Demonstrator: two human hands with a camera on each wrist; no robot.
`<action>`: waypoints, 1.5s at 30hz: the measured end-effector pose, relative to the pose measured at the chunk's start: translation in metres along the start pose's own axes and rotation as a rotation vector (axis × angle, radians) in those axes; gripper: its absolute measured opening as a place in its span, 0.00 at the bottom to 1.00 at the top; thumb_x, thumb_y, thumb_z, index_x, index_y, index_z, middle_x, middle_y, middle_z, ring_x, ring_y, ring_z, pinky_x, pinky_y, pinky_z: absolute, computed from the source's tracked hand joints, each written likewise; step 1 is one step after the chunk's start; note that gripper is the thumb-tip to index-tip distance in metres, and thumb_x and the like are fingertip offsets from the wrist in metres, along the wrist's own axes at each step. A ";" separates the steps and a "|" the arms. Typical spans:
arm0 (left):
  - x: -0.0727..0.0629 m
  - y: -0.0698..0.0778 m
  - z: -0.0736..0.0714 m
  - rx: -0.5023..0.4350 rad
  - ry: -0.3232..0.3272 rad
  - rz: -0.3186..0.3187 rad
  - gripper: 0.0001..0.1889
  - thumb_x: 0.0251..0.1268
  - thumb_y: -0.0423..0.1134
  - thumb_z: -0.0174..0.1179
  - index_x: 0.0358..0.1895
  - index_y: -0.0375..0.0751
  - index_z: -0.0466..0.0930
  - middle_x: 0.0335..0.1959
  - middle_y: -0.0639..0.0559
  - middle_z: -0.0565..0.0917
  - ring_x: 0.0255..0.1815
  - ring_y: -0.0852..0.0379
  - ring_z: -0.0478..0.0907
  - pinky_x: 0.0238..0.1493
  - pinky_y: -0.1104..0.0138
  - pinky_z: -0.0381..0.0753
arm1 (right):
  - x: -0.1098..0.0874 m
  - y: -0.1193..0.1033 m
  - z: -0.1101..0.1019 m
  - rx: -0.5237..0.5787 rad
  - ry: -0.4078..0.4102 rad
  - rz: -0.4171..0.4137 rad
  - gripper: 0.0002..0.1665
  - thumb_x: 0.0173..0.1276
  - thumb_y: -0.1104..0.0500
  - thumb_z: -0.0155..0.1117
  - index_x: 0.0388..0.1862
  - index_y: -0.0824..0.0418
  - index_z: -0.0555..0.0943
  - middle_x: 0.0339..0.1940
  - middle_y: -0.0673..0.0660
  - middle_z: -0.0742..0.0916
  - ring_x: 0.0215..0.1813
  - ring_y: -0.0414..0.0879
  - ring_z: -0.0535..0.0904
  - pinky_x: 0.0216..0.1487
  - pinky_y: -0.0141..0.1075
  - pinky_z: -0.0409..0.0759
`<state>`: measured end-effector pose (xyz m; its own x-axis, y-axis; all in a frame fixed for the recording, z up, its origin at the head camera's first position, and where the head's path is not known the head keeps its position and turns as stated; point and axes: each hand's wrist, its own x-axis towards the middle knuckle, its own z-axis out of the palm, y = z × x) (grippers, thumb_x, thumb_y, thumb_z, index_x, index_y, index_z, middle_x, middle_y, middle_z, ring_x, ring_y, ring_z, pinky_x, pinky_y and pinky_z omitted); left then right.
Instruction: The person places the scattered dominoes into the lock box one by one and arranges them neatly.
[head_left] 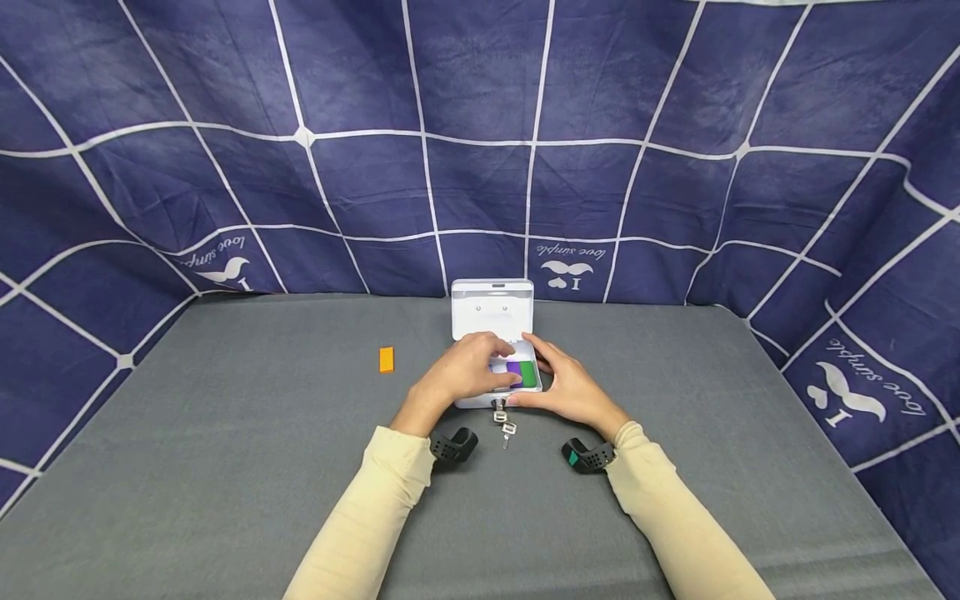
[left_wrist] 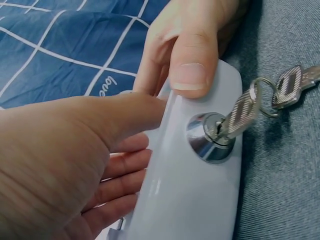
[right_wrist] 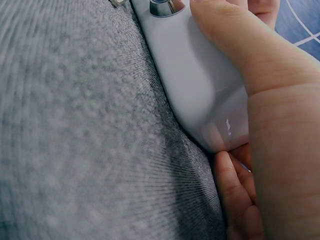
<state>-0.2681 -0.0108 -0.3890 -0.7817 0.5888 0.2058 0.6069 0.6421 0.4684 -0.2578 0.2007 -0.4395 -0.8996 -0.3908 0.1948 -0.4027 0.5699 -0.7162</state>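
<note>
A small white metal lock box (head_left: 463,402) sits on the grey surface with its lid (head_left: 492,321) raised. Inside, a green block (head_left: 528,373) lies along the right wall, beside a purple block (head_left: 513,367). My left hand (head_left: 468,367) reaches into the box from the left, thumb over the purple block and fingers spread apart from it. Its fingertips are partly hidden by the front wall in the left wrist view. My right hand (head_left: 573,392) grips the box's right front corner, thumb on the front face beside the lock (left_wrist: 211,137) and fingers along the right side.
A key (left_wrist: 242,115) sits in the lock, and a second key (left_wrist: 290,87) hangs from its ring over the grey cloth. An orange block (head_left: 386,359) lies on the grey surface left of the box. Behind hangs a blue checked curtain (head_left: 480,192).
</note>
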 end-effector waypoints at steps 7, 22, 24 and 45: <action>0.001 0.002 -0.007 -0.010 0.003 0.040 0.24 0.57 0.45 0.73 0.53 0.34 0.83 0.47 0.45 0.86 0.50 0.51 0.81 0.55 0.60 0.76 | -0.001 0.002 -0.001 -0.007 0.000 0.004 0.63 0.46 0.32 0.78 0.78 0.46 0.60 0.73 0.56 0.70 0.64 0.47 0.76 0.64 0.44 0.71; 0.000 0.001 -0.020 -0.049 0.018 0.098 0.22 0.58 0.42 0.72 0.53 0.33 0.83 0.47 0.44 0.86 0.50 0.49 0.81 0.56 0.60 0.75 | -0.003 0.005 -0.005 -0.004 0.006 0.023 0.63 0.46 0.33 0.79 0.78 0.46 0.60 0.72 0.56 0.70 0.64 0.48 0.76 0.63 0.44 0.72; -0.001 0.000 -0.023 -0.067 0.020 0.084 0.22 0.58 0.41 0.72 0.53 0.32 0.83 0.48 0.43 0.85 0.50 0.48 0.80 0.56 0.59 0.75 | -0.003 0.005 -0.004 -0.003 0.003 0.020 0.63 0.46 0.32 0.79 0.78 0.47 0.60 0.72 0.56 0.70 0.64 0.48 0.76 0.63 0.44 0.72; -0.013 -0.011 -0.049 -0.091 0.095 0.071 0.23 0.58 0.41 0.71 0.55 0.34 0.82 0.50 0.44 0.85 0.52 0.49 0.80 0.56 0.57 0.75 | 0.001 0.002 0.000 0.033 0.003 0.010 0.63 0.44 0.34 0.81 0.78 0.46 0.61 0.72 0.55 0.71 0.63 0.47 0.76 0.62 0.43 0.73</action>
<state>-0.2721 -0.0495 -0.3553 -0.7501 0.5789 0.3198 0.6489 0.5507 0.5251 -0.2596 0.2007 -0.4406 -0.9039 -0.3832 0.1899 -0.3883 0.5495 -0.7398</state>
